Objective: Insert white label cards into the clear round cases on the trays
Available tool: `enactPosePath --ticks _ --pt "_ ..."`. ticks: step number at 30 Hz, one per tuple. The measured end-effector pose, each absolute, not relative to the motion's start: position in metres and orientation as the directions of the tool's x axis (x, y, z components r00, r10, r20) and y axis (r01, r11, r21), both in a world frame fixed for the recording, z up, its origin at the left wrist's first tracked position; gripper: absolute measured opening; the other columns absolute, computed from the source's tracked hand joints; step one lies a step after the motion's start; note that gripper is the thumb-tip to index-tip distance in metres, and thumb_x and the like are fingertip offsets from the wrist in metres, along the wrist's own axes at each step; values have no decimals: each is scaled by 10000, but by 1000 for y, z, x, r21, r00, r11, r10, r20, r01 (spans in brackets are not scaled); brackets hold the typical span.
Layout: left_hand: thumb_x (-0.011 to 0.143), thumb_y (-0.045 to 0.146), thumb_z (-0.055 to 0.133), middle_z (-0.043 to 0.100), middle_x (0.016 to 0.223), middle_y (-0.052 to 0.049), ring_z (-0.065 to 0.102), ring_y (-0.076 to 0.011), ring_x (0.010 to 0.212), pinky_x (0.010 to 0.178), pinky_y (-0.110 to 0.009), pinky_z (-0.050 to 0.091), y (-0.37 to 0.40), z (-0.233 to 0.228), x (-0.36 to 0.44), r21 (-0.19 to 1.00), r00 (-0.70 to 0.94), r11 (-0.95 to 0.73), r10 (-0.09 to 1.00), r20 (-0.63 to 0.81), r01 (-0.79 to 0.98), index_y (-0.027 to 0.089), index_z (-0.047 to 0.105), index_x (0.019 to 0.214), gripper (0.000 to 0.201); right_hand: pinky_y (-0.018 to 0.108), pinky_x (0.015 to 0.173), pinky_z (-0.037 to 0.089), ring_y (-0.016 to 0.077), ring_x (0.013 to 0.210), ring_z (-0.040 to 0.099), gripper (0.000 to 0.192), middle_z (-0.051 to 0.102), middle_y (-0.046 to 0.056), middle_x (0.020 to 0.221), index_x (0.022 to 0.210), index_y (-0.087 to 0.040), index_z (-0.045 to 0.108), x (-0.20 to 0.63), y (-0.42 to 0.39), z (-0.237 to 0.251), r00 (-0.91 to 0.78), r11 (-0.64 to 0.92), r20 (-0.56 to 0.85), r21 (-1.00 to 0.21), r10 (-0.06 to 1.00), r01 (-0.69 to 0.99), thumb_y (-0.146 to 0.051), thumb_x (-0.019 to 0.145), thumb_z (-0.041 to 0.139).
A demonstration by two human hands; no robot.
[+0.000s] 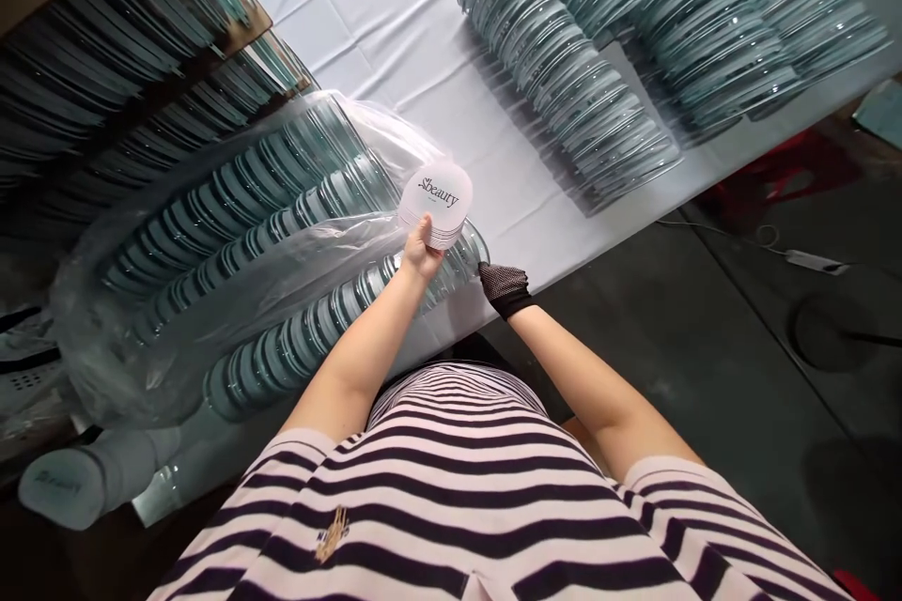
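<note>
My left hand (421, 255) grips a short stack of white rounded-square cards (438, 192), its thumb on the top one, which reads "Sbeauty". Beneath it lies the near row of nested clear, glassy rounded pieces (317, 324), on the table's front side. At that row's right end, my right hand (505, 289), in a black mesh glove, has its fingers curled at the rim of the last clear piece (476, 242). Its fingertips are partly hidden. Further clear rows (260, 197) lie to the left inside a clear plastic bag (282, 254).
Several long rows of clear pieces (570, 84) lie at the right of the white-covered table (395, 28). An open cardboard box (260, 23) with more stacks stands at upper left. White cards (63, 486) sit at lower left. A power strip (816, 263) lies on the floor.
</note>
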State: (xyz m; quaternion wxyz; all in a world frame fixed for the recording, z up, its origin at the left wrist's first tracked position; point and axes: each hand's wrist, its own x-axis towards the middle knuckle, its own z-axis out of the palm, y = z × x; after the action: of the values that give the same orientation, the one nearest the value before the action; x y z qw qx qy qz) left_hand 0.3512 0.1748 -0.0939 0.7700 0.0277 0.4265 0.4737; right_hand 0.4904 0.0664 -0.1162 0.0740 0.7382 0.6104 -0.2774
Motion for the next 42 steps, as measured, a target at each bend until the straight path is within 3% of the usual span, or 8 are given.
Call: enactPosePath --ticks 4,7,11,18,21,28,35,42 --pt "942 151 578 700 1275 -94 600 -227 1278 1108 -382 483 173 -91 353 447 189 545 758 -624 -709 157 596 1344 403 286 731 502 187 818 691 327 737 128 971 1229 -178 607 492 66 -114 139 -500 -612 -470 778 728 -228 959 430" --pt "937 157 584 707 1259 -104 630 -243 1238 1065 -400 521 170 -89 354 462 184 547 761 -622 -698 153 612 1323 387 235 565 480 123 544 580 397 692 46 759 1334 -177 475 488 73 -110 24 -682 -684 -723 729 115 -281 951 453" --pt "923 172 610 721 1231 -98 649 -253 1209 990 -381 570 167 -88 355 496 180 550 771 -610 -672 172 636 1296 373 187 458 395 110 468 506 435 587 -54 605 1333 -245 415 484 85 -109 -194 -705 -680 -664 708 -249 -337 922 527" --pt "880 95 651 722 1234 -71 612 -233 1262 1058 -360 523 165 -88 363 586 62 458 819 -570 -669 181 633 1299 428 316 713 537 222 785 698 341 741 124 856 968 -159 708 517 109 -66 101 -405 -533 -492 840 771 -449 933 532" --pt "844 81 694 734 1208 -68 619 -233 1253 1065 -346 513 158 -81 361 644 53 415 863 -502 -643 190 654 1267 439 384 942 524 247 1131 654 457 688 139 1241 1274 -166 634 529 118 -50 280 -280 -90 -570 956 772 -421 994 378" --pt "728 158 830 765 1103 -82 666 -260 1177 1074 -390 493 124 -76 335 762 -32 320 913 -407 -563 168 718 1119 407 483 1157 390 309 1420 417 626 443 178 1533 1450 -117 496 483 98 -49 152 -5 184 -624 971 781 -463 928 496" --pt "789 132 780 747 1170 -69 657 -233 1196 1063 -375 507 124 -67 317 716 -47 345 883 -466 -607 195 679 1220 447 334 680 572 228 811 700 509 736 115 995 1269 -153 626 465 62 -53 446 -289 -20 -787 895 545 -453 968 345" --pt "915 97 606 719 1243 -74 634 -205 1232 1045 -353 528 153 -69 309 558 -50 368 802 -595 -744 182 644 1267 363 269 609 413 225 754 683 385 751 104 874 1055 -197 726 488 -31 -50 229 -294 -244 -271 942 917 -408 936 427"
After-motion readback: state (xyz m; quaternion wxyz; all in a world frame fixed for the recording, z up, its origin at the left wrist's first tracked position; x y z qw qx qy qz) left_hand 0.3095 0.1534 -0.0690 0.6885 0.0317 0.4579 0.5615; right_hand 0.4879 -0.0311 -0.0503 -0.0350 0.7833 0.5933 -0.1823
